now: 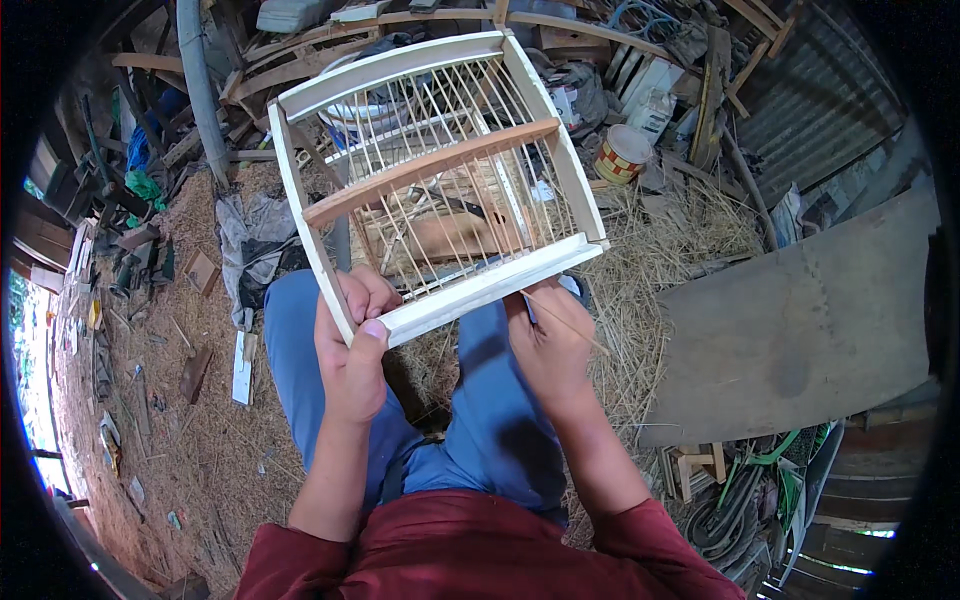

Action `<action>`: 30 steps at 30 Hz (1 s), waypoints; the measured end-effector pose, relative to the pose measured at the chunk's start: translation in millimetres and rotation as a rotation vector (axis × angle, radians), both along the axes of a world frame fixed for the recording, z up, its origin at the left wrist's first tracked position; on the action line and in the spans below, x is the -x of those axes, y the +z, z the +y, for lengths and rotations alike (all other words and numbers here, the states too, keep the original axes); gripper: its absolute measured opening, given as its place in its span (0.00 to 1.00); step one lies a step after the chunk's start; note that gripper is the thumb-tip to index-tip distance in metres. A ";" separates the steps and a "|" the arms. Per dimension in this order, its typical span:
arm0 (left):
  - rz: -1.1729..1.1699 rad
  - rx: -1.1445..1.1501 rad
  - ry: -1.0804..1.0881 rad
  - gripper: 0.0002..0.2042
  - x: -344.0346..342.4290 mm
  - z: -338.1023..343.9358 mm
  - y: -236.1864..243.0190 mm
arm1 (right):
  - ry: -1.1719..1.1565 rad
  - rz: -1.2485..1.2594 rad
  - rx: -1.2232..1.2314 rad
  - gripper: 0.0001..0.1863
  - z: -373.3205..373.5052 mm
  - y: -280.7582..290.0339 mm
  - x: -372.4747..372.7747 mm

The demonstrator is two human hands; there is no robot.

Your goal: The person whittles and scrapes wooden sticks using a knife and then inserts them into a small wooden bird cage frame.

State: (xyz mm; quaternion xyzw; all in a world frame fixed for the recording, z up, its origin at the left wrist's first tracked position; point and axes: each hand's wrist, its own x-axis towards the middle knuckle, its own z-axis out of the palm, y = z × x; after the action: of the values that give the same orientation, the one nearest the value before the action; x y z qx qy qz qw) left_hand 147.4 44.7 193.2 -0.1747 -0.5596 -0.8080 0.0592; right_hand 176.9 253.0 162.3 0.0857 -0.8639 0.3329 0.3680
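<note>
both hands [352, 345] grip wooden cage frame [440, 180]; right holds thin stick [565, 322].

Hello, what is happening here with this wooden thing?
A seated person holds a pale wooden cage frame with thin bars over their lap. The left hand grips its near corner. The right hand pinches a thin stick just below the frame's near rail. Straw and scrap wood lie on the ground around.

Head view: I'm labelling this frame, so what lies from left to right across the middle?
Scrap of cloth on the ground → left hand → wooden cage frame → right hand → thin stick → flat board.
</note>
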 end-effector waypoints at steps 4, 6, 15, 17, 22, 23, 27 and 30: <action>-0.003 0.024 0.010 0.15 2.6 -0.9 0.0 | 0.010 0.058 -0.006 0.08 -2.3 4.8 4.9; -0.001 -0.003 -0.007 0.14 3.1 -2.1 -1.8 | -0.003 0.074 -0.011 0.08 -4.2 4.8 6.1; -0.017 -0.024 -0.012 0.11 4.4 0.8 6.3 | -0.018 -0.047 -0.085 0.06 3.4 6.7 5.1; -0.017 -0.026 -0.010 0.10 5.6 1.3 7.1 | -0.004 -0.049 -0.061 0.05 7.3 4.3 8.2; 0.003 0.024 0.013 0.10 9.5 0.7 9.7 | 0.044 -0.008 -0.017 0.04 9.7 16.1 14.2; 0.006 0.021 0.017 0.10 11.4 0.3 9.1 | 0.048 -0.023 -0.034 0.04 11.9 17.4 14.5; 0.004 0.048 0.002 0.09 18.8 1.4 8.0 | 0.078 -0.027 -0.045 0.06 17.9 20.1 19.6; 0.000 0.051 -0.014 0.09 21.6 3.1 11.0 | 0.093 -0.070 -0.091 0.07 21.0 22.5 23.5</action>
State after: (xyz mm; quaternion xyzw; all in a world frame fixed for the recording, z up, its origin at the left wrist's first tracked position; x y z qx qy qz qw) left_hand 125.8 47.8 204.1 -0.1802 -0.5790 -0.7937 0.0492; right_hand 153.5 274.0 184.7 0.1307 -0.8856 0.3128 0.3176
